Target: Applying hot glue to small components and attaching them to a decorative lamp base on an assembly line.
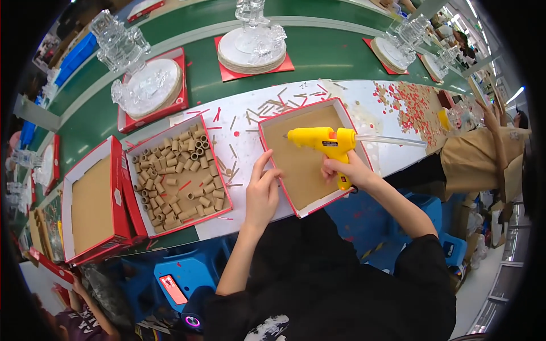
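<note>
My right hand (354, 169) grips the handle of a yellow hot glue gun (318, 136) and holds it over a shallow, red-edged box (301, 179). The gun's nozzle points left, and a clear glue stick (392, 140) sticks out of its rear to the right. At the box's left rim is my left hand (263, 190), its fingers apart and a fingertip at the edge. Inside, the box shows only a plain brown bottom. To the left, another red-edged box (199, 176) holds many short cardboard tubes (159, 170).
A box (91, 199) stands at far left. Cardboard strips (267, 108) and red and brown bits (406, 108) litter the white sheet. On the green conveyor sit stacked discs (244, 51) with clear plastic pieces. A blue stool (182, 273) carries a phone (173, 289). Other people work on both sides.
</note>
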Motion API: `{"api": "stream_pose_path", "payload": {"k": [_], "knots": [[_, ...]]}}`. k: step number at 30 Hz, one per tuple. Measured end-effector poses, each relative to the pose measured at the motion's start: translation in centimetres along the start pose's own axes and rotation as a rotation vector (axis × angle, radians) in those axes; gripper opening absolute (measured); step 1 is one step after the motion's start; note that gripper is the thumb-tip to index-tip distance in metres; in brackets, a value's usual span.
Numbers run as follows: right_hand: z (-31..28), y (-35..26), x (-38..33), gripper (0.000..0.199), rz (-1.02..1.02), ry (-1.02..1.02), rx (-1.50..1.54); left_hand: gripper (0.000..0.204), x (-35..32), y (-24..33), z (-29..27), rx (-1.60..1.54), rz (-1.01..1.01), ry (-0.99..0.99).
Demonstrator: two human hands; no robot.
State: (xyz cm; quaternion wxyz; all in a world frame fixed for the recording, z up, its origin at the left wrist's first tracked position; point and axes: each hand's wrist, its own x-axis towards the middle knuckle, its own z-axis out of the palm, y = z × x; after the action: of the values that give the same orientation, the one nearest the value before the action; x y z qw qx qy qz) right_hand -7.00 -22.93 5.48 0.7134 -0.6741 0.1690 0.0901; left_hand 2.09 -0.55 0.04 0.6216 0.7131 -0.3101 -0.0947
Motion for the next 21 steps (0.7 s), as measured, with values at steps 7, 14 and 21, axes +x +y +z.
{"api": "stream_pose_path", "payload": {"k": [7,14,21], "knots": [[0.36,0.17,0.64,0.02,0.081,0.066,0.019,0.022,-0.21,-0.3,-0.29,-0.001,0.004,0.001],[0.43,-0.13,0.92,0.017,0.134,0.112,0.022,0.021,0.0,-0.2,-0.29,0.022,0.014,0.002],[0.54,-0.18,0.61,0.017,0.161,0.133,0.043,0.021,0.05,-0.45,-0.18,0.025,0.006,-0.012]]}}
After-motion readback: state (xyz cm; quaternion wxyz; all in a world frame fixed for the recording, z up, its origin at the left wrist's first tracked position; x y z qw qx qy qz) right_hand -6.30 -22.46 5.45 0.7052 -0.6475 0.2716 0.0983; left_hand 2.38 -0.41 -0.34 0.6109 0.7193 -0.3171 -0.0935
